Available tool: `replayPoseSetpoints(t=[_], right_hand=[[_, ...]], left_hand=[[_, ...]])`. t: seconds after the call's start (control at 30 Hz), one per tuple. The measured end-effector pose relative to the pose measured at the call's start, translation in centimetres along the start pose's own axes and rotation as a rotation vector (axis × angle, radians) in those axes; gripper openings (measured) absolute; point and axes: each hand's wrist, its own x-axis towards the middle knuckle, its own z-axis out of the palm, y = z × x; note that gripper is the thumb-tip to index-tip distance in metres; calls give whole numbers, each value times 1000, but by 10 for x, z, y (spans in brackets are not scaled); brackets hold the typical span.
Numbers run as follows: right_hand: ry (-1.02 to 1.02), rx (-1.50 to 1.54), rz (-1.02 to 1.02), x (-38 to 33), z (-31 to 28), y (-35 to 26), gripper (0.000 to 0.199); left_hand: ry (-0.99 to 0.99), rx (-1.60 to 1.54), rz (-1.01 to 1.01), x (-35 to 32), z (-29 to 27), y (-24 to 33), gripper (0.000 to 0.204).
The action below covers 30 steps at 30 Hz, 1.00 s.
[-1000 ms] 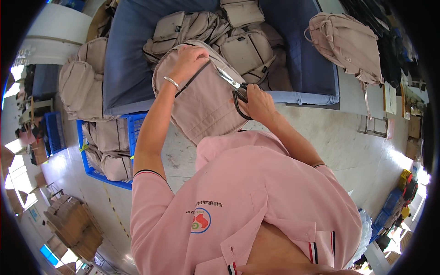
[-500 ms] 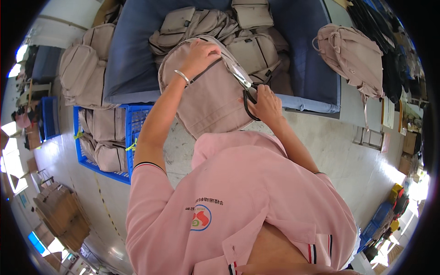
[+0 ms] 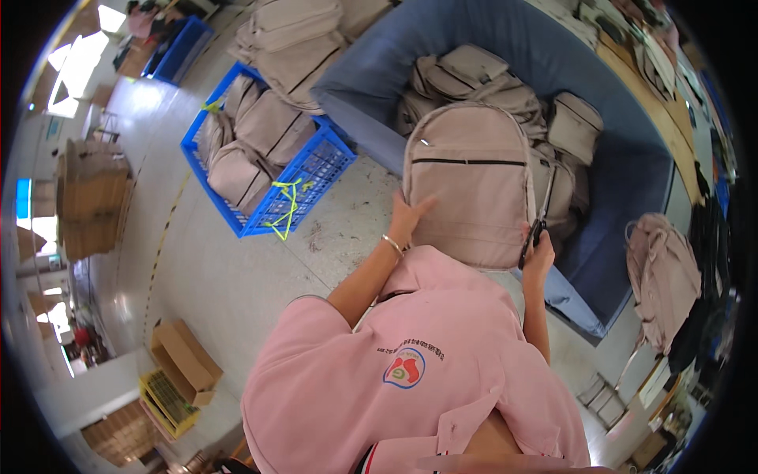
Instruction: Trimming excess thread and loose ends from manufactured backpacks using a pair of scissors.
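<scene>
A beige backpack (image 3: 466, 197) stands upright in front of me, its flat panel with a dark zipper line towards me. My left hand (image 3: 409, 220) grips its lower left edge, with the thumb over the front and the other fingers partly hidden. In my right hand (image 3: 539, 254) is a pair of scissors (image 3: 534, 234) with black handles, held at the backpack's lower right edge. The blades point up along its side; whether they are spread is hard to tell.
Behind the backpack, a large blue-grey fabric-lined bin (image 3: 632, 182) holds several similar backpacks. A blue plastic crate (image 3: 260, 221) with more backpacks stands left of it, beside a stacked pile (image 3: 296, 47). Another backpack (image 3: 663, 276) hangs or rests at the right.
My left hand has moved from the backpack's top to its lower left edge. The right hand with the scissors is lower on the right side. My view has turned, shifting the surroundings.
</scene>
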Motion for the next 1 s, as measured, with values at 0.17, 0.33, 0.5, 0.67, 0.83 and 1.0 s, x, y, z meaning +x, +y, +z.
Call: replayPoseSetpoints(t=[0.17, 0.33, 0.5, 0.67, 0.83, 1.0], right_hand=[[-29, 257, -239, 10, 11, -31, 21], [-168, 402, -245, 38, 51, -61, 23], [-401, 822, -51, 29, 72, -193, 28], [-428, 753, -62, 55, 107, -245, 31], [-301, 742, 16, 88, 127, -236, 21], [-153, 700, 225, 101, 136, -204, 18]], left_hand=[[-216, -359, -282, 16, -38, -3, 55], [-162, -595, -152, 31, -108, 52, 41], [133, -747, 129, 35, -229, 97, 26], [479, -623, 430, 64, -358, 149, 26], [414, -579, 278, 137, -462, 171, 45], [632, 7, 5, 232, -544, 89, 45]])
